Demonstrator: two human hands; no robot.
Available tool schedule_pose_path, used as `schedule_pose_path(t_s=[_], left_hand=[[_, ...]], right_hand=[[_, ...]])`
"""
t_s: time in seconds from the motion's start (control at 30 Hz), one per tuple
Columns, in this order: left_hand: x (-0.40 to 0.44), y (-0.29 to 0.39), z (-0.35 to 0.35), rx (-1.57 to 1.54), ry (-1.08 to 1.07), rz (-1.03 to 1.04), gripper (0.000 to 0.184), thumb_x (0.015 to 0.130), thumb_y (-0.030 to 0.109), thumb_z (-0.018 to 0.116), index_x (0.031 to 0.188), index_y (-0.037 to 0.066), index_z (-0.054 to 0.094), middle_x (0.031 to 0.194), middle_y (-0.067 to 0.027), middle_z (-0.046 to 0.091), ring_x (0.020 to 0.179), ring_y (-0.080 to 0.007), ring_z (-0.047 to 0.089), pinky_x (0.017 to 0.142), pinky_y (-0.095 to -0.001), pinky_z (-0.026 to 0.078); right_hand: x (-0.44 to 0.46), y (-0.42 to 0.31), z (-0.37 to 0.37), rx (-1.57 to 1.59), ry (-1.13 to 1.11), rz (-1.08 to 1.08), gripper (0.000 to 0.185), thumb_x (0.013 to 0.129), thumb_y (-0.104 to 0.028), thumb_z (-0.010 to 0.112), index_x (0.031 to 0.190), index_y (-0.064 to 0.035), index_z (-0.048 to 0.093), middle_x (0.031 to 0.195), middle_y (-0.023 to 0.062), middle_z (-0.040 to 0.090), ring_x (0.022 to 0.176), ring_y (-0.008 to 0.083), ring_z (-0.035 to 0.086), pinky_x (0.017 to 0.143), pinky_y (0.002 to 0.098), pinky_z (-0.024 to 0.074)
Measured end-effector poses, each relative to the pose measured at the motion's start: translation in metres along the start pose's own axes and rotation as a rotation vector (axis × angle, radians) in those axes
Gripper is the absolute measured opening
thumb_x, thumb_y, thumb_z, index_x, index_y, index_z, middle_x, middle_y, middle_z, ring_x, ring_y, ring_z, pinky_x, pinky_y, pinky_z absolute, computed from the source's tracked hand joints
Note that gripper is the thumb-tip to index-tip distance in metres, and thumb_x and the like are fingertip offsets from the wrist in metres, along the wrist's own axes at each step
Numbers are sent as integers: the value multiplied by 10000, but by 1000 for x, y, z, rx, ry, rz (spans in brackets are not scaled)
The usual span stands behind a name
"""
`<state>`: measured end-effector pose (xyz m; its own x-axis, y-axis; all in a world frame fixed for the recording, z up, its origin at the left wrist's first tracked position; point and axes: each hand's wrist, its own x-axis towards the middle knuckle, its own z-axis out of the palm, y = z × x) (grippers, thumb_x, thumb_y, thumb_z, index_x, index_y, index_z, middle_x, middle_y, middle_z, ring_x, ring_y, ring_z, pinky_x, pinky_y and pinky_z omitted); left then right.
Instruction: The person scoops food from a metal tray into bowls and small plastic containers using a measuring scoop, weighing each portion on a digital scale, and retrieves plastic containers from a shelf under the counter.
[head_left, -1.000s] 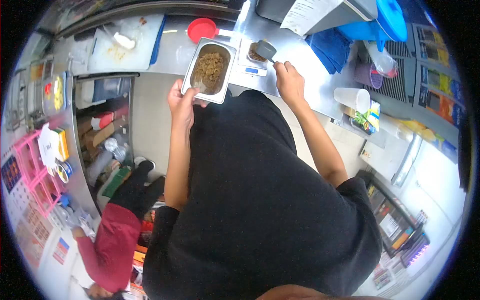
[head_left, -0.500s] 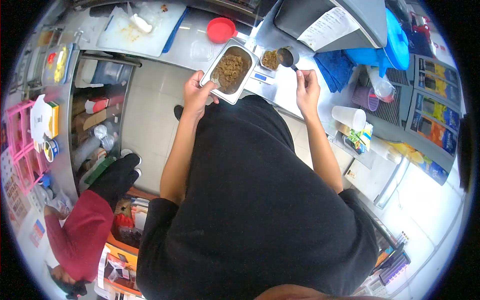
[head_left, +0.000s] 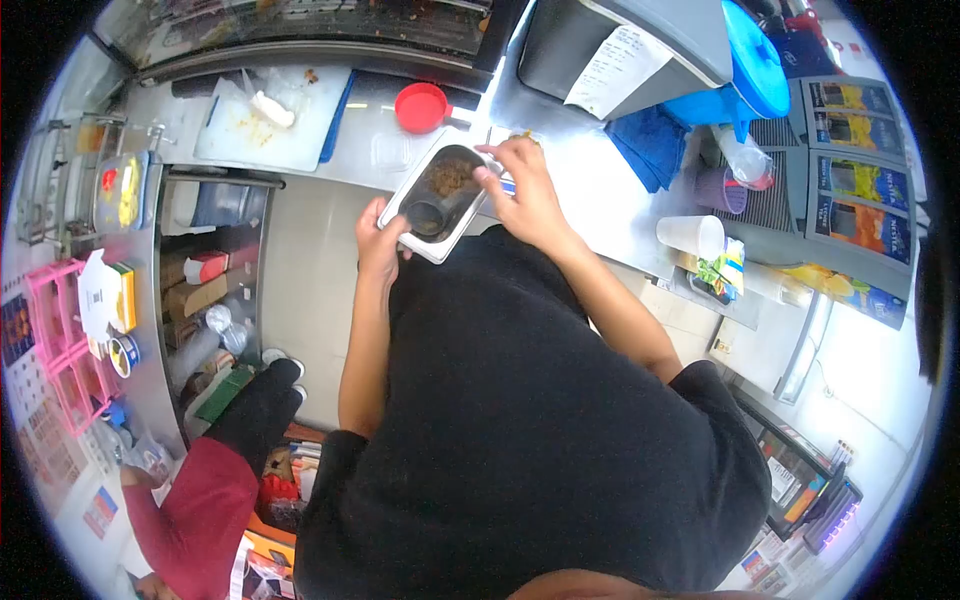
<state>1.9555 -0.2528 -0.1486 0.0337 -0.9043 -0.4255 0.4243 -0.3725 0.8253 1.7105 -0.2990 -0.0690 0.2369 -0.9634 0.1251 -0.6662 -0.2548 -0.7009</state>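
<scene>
A metal food pan (head_left: 452, 247) with brown minced food (head_left: 452, 177) in it is tilted in front of my body. My left hand (head_left: 380, 240) is closed on its left rim, thumb on top. Inside the pan, at the near end, lies a dark round measuring cup (head_left: 428, 212); its handle cannot be made out. My right hand (head_left: 528, 195) is at the pan's right rim, thumb and forefinger apart; whether they touch the rim is unclear. Behind that hand, the scale (head_left: 508, 187) and the small food container on it are mostly hidden.
A red bowl (head_left: 421, 108) and a clear plastic lid (head_left: 392, 152) rest on the counter beyond the pan. A cutting board (head_left: 235, 140) is at far left, a blue cloth (head_left: 645, 145) and a white foam cup (head_left: 690, 235) at right. A person in a red top (head_left: 205, 505) is at lower left.
The measuring cup went from my right hand near the small container into the pan. My right hand moved left to the pan's rim. The pan came slightly lower and left in view.
</scene>
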Motion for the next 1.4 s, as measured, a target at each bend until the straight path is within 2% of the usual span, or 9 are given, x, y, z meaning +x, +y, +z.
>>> schedule_pose_path(t_s=[0.07,0.17,0.2,0.3,0.63,0.83,1.13,1.23,1.4], left_hand=[[-8,0,-15,-32,42,-23,183,785,-41,610,788,95,489,681,-22,559,454,-105,520,343,-251,394],[-24,6,-39,-80,99,-25,221,768,-50,599,780,114,452,679,-13,543,442,-95,499,331,-247,383],[-31,8,-47,-83,109,-14,232,763,-55,594,776,118,440,680,-11,541,440,-94,496,330,-248,386],[-45,10,-74,-98,133,13,246,751,-65,582,763,124,423,677,-10,536,434,-100,493,328,-254,402],[-72,18,-106,-161,309,48,206,755,-60,587,771,109,470,706,-22,584,461,-93,514,342,-243,409],[-65,21,-99,-130,277,12,215,762,-69,588,769,107,465,717,-30,601,469,-95,530,342,-244,425],[-49,8,-96,-101,153,21,174,775,-26,606,890,92,553,775,-34,640,489,-93,557,341,-231,414],[-47,18,-82,-105,191,-3,212,765,-63,595,772,105,466,720,-38,609,474,-94,537,338,-243,428],[-45,22,-76,-71,187,-12,219,767,-58,598,776,113,461,711,-32,603,470,-94,534,337,-245,425]], right_hand=[[9,33,-4,-53,135,14,496,847,-216,739,1306,-66,625,1306,220,586,1248,389,506,1043,479,409],[20,69,-35,-307,37,-96,804,767,-264,802,1482,-99,474,1370,232,543,1276,423,483,1075,517,392],[22,83,-38,-497,-115,-77,1037,692,-309,858,1564,-90,341,1399,244,520,1284,430,480,1091,535,379],[34,103,-31,-469,-339,-14,1130,649,-319,886,1576,-58,296,1378,265,532,1285,438,485,1091,545,372],[26,113,-11,-134,-296,98,1339,594,-268,975,1619,-84,133,1213,234,614,1125,370,599,1034,459,461],[18,110,-3,-156,-168,149,1369,585,-313,990,1618,-83,121,1218,213,617,1178,374,567,1075,476,421],[13,125,3,215,65,257,1253,620,-357,977,1578,-36,234,1238,116,664,1208,296,578,1099,461,375],[15,126,0,229,67,226,1111,693,-272,939,1568,-70,286,1161,48,688,1175,201,599,1010,429,427],[15,136,-11,500,45,326,857,799,-181,839,1520,-60,392,1053,35,717,1109,169,621,1036,381,414]])
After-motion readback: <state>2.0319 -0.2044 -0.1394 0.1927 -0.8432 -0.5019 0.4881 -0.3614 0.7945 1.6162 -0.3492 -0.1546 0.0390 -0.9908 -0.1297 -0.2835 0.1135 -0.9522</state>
